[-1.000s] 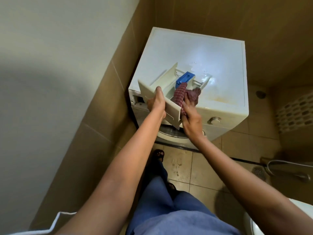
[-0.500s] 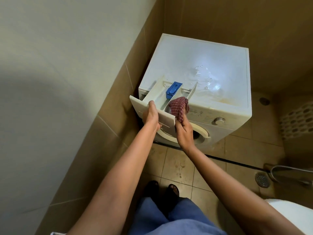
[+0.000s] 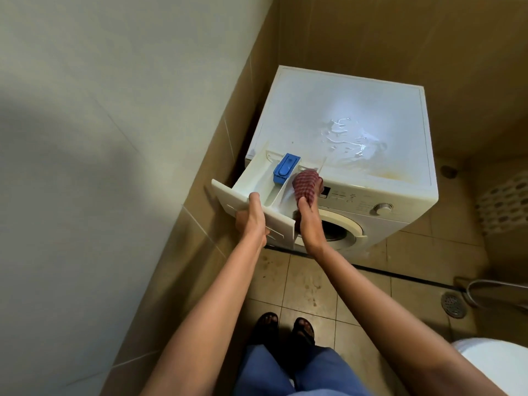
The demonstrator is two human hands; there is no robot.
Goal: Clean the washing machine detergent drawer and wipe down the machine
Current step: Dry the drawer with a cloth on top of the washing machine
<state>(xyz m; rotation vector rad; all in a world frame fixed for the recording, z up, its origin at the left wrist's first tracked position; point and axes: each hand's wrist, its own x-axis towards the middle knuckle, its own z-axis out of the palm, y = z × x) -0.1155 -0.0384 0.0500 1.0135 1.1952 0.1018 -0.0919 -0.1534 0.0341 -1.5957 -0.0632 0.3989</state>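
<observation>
Detergent drawer: projects forward from the upper left corner of the washing machine, long axis running from the front panel at the hands back toward the machine. Carries a blue insert in the middle channel. Red checked cloth: lies bunched in the right-hand compartment, just beside the insert. Right hand: pinches the cloth, fingers curled round it, directly in front of that compartment, hence nearer for wiping. Left hand: grips the front panel, fingers curled over its top edge. Wipe along the long axis. Note water pooled on the machine top
</observation>
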